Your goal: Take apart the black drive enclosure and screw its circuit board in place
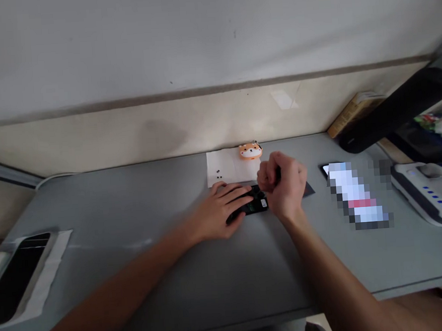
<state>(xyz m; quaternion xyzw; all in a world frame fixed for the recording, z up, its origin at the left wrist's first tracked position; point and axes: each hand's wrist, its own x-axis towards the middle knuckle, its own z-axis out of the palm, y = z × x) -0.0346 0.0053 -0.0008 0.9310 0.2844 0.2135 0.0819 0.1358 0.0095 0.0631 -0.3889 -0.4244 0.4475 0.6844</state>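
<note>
the left hand (226, 210) lies over a dark device (260, 203) on the desk (137, 262), with the fingers spread and not gripped around it; the palm side faces down and the fingers touch the top. this device is in the middle of the scene, near the wall, and at its right end a small white label can be seen. the right hand (286, 183) is above this right end, closed as a fist around a dark thing (278, 174), which is mostly hidden, so i cannot tell what it is. just at the far side of the device is a white paper (228, 162), with some tiny black pieces (218, 175) at its left part and an orange and white case (250, 151) with an animal face at its right part. to the right of the right hand there is a phone (353, 191) with a bright, blurred screen, then a white power strip (427, 191) with blue lights. at the far right, a black cylinder (398, 107) is tilted. at the left, a black tablet (19, 280) lies over another white sheet (56, 270).
</note>
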